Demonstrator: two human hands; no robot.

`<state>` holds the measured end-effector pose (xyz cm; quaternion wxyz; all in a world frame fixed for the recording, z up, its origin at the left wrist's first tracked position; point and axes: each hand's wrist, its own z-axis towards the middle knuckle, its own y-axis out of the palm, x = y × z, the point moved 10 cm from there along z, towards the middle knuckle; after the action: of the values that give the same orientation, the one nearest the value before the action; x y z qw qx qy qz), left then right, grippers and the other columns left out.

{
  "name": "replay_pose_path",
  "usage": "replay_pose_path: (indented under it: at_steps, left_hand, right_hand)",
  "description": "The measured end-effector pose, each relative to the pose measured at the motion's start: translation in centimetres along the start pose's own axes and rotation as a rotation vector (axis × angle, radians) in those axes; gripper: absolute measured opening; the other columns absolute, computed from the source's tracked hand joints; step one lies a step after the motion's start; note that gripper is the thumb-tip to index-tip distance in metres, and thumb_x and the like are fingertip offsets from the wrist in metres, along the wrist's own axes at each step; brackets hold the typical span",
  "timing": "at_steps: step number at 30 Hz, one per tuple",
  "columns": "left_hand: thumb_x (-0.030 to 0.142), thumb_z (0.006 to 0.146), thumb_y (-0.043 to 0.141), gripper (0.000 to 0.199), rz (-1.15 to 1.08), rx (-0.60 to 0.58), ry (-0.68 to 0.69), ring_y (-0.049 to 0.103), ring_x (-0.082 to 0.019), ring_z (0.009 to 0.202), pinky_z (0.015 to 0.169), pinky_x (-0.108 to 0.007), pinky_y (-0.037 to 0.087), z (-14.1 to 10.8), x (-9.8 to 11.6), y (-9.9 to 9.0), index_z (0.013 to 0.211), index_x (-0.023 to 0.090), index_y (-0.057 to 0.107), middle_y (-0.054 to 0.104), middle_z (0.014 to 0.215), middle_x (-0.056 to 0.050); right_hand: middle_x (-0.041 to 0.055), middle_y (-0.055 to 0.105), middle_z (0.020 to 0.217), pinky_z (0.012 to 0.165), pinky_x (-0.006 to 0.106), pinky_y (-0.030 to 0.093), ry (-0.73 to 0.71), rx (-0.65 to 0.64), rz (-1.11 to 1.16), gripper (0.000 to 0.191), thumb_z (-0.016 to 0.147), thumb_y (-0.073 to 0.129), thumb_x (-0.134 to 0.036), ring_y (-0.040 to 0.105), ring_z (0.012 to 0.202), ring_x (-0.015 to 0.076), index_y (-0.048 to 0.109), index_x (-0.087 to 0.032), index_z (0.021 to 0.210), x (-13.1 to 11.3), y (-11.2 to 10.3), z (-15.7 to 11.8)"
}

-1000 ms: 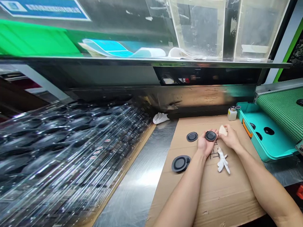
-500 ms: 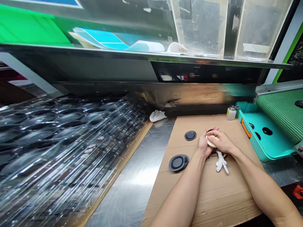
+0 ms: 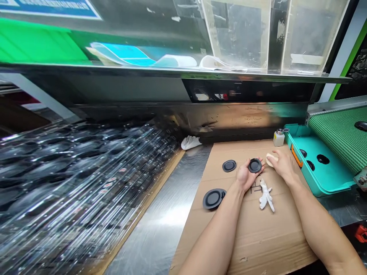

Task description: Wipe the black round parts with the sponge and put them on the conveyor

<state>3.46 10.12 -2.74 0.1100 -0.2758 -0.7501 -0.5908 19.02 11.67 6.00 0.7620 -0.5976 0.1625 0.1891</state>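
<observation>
My left hand (image 3: 247,174) is closed around the edge of a round black lid (image 3: 255,165), its face turned up above the cardboard. To its right, my right hand (image 3: 282,165) pinches a pale cream round pad (image 3: 270,159), apart from the lid. A single black lid (image 3: 229,165) lies on the cardboard left of my left hand. Nearer to me sits a small stack of larger black lids (image 3: 213,199), partly behind my left forearm. A crumpled white glove or cloth (image 3: 266,196) rests between my forearms, beside dark pen marks on the cardboard.
Stacked clear plastic trays (image 3: 86,183) fill the left side. A white glove (image 3: 191,142) lies at the back. A small bottle (image 3: 279,137) stands by a teal bin (image 3: 329,179) holding several black pieces. The green conveyor belt (image 3: 341,126) runs above the bin.
My right hand has moved right with the cream pad, away from my left hand. The black lid in my left hand is now uncovered.
</observation>
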Motion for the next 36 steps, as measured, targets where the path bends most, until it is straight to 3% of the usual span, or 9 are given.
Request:
replay_pose_path:
  at_steps: [4,9,14,17,21,25,28,32,36]
  left_hand:
    - [0.039,0.102,0.031,0.043,-0.108,0.003,-0.031,0.067,-0.033,0.114,0.081,-0.045,0.062,-0.1,0.4,-0.1,0.103,0.009,0.063,0.066,0.120,-0.024]
    - [0.025,0.099,0.032,0.032,-0.262,0.085,0.028,0.069,-0.026,0.104,0.084,-0.048,0.063,-0.7,1.8,-0.4,0.104,0.014,0.061,0.067,0.106,-0.018]
    - [0.035,0.103,0.035,0.033,-0.369,0.122,0.106,0.070,-0.023,0.097,0.082,-0.042,0.066,-1.1,3.0,-0.5,0.099,0.014,0.060,0.065,0.093,-0.013]
    - [0.045,0.103,0.036,0.041,-0.407,0.082,0.100,0.069,-0.027,0.108,0.079,-0.035,0.067,-1.3,3.2,0.1,0.100,0.011,0.058,0.065,0.095,-0.016]
    - [0.050,0.103,0.032,0.048,-0.395,0.082,0.066,0.066,-0.031,0.117,0.071,-0.030,0.067,-1.6,3.0,0.4,0.104,0.010,0.058,0.065,0.109,-0.022]
    - [0.050,0.103,0.033,0.047,-0.347,0.085,0.079,0.066,-0.032,0.119,0.072,-0.032,0.067,-1.5,3.1,0.2,0.105,0.010,0.058,0.064,0.116,-0.024]
    - [0.049,0.099,0.050,0.039,-0.211,0.082,0.136,0.068,-0.032,0.115,0.078,-0.035,0.065,-1.3,3.2,0.2,0.101,0.011,0.060,0.067,0.115,-0.023]
    - [0.025,0.077,0.083,0.033,0.122,0.132,0.371,0.069,-0.027,0.112,0.095,-0.035,0.057,-1.8,4.4,-0.1,0.101,0.014,0.064,0.071,0.109,-0.015]
    - [0.003,0.065,0.083,0.043,0.318,0.137,0.621,0.057,-0.026,0.130,0.113,-0.033,0.042,-3.4,5.7,0.4,0.103,0.020,0.069,0.070,0.116,-0.009]
  right_hand:
    - [0.0143,0.071,0.104,0.083,0.037,0.044,0.093,0.054,-0.076,0.041,0.101,0.044,-0.049,0.065,0.100,0.0298,0.065,-0.021,0.123,2.1,-0.8,0.7]
    - [0.0158,0.067,0.113,0.086,0.035,0.041,-0.087,0.141,-0.183,0.030,0.099,0.051,-0.041,0.060,0.105,0.0284,0.068,-0.019,0.107,-1.1,-2.2,-0.2]
    - [0.0014,0.062,0.062,0.055,0.027,0.031,-0.243,-0.409,-0.109,0.041,0.087,0.063,-0.057,0.054,0.059,0.0151,0.065,-0.022,0.067,-4.0,2.6,-2.9]
    - [-0.0026,0.059,0.057,0.050,0.025,0.025,-0.313,-0.592,-0.091,0.028,0.077,0.076,-0.043,0.049,0.053,0.0118,0.064,-0.022,0.063,-4.8,4.5,-4.6]
    - [-0.0042,0.057,0.057,0.050,0.024,0.025,-0.386,-0.549,-0.018,0.019,0.085,0.063,-0.024,0.045,0.051,0.0101,0.061,-0.021,0.066,-5.5,4.3,-4.2]
    - [-0.0011,0.063,0.069,0.056,0.024,0.030,-0.363,-0.388,0.012,0.021,0.093,0.057,-0.029,0.051,0.060,0.0121,0.062,-0.019,0.075,-5.1,2.6,-2.4]
    - [0.0012,0.066,0.075,0.060,0.025,0.032,-0.298,-0.253,0.011,0.019,0.096,0.054,-0.030,0.056,0.070,0.0146,0.063,-0.019,0.082,-4.3,1.5,-1.2]
    - [0.0023,0.068,0.078,0.062,0.025,0.032,-0.252,-0.235,0.004,0.020,0.095,0.054,-0.031,0.059,0.073,0.0159,0.064,-0.020,0.082,-3.3,2.0,-0.7]
    - [0.0023,0.069,0.076,0.059,0.026,0.030,-0.216,-0.303,-0.068,0.017,0.090,0.056,-0.030,0.059,0.070,0.0164,0.068,-0.021,0.082,-2.6,2.7,-1.0]
